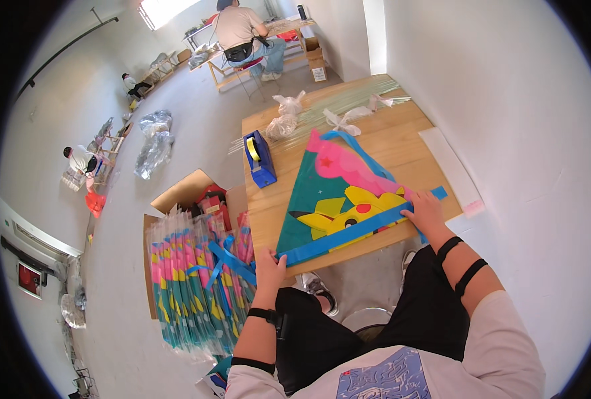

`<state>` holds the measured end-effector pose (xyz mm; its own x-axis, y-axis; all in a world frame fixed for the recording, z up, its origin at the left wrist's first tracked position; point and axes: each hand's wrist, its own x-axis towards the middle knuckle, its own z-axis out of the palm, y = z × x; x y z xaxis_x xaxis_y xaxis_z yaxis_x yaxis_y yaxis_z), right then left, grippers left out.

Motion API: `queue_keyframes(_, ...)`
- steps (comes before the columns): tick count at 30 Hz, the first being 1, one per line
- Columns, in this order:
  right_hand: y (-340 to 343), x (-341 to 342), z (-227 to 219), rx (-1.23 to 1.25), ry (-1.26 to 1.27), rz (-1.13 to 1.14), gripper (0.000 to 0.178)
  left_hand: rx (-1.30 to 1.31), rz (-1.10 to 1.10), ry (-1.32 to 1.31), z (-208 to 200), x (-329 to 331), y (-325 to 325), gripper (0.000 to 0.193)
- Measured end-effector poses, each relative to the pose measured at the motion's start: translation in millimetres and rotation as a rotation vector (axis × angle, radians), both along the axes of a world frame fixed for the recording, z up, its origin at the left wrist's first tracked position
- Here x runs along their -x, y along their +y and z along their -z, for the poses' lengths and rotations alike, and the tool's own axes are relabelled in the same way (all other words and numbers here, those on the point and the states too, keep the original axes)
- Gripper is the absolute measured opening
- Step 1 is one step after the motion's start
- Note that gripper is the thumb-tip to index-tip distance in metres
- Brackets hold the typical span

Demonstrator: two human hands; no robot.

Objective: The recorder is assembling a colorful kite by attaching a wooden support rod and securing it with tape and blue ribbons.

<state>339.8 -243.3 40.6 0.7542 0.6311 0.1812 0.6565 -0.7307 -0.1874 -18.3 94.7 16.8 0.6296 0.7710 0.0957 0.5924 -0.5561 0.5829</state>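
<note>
Spread on the wooden table [365,251] is a triangular printed sheet [302,199], kite-like, in teal and pink with a yellow cartoon figure. A flat blue ribbon [348,237] runs straight along its near edge, and another blue strip [368,159] curves down its far right side. My left hand [269,268] pinches the ribbon's left end at the table's corner, thumb on top. At the other end my right hand [428,213] grips the ribbon by the sheet's right corner. A short length of ribbon sticks out past the right fingers.
Left of the sheet stands a blue tape dispenser [260,159]. Crumpled clear plastic bags [283,125] lie at the table's far side. An open carton [182,189] at the left holds several bagged printed sheets [195,286]. A wall [508,120] borders the right; another person [239,33] sits far off.
</note>
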Motion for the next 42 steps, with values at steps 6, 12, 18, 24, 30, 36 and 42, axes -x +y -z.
queue_keyframes(6, 4.8, 1.1, -3.2, 0.038, 0.016, 0.01, 0.049, 0.072, -0.028, -0.066, 7.1, 4.7, 7.2, 0.038)
queue_keyframes(12, 3.9, 2.1, -2.6, 0.036, 0.005, 0.021, 0.051, 0.118, -0.043, -0.147, 12.3, 2.9, 3.4, 0.034)
queue_keyframes(18, 2.0, 1.7, -3.5, 0.01, -0.024, 0.016, 0.048, -0.008, 0.044, -0.195, 21.3, 3.2, -1.3, 0.03)
queue_keyframes(24, 2.7, 2.8, 0.2, -0.03, -0.062, 0.004, 0.045, 0.016, 0.051, -0.242, 34.8, 8.6, 5.9, 0.032)
queue_keyframes(30, 4.2, 4.7, -1.6, 0.036, 0.001, 0.046, 0.051, -0.128, 0.073, -0.184, 11.9, 9.3, -8.9, 0.028)
queue_keyframes(36, 3.6, 0.8, 1.9, 0.06, 0.009, 0.05, 0.053, -0.618, 0.5, 0.117, -22.5, -7.2, -20.8, 0.011)
queue_keyframes(42, 5.9, 2.9, 5.0, 0.016, -0.039, 0.051, 0.052, -0.61, 0.496, 0.334, -30.2, -12.3, -22.6, 0.01)
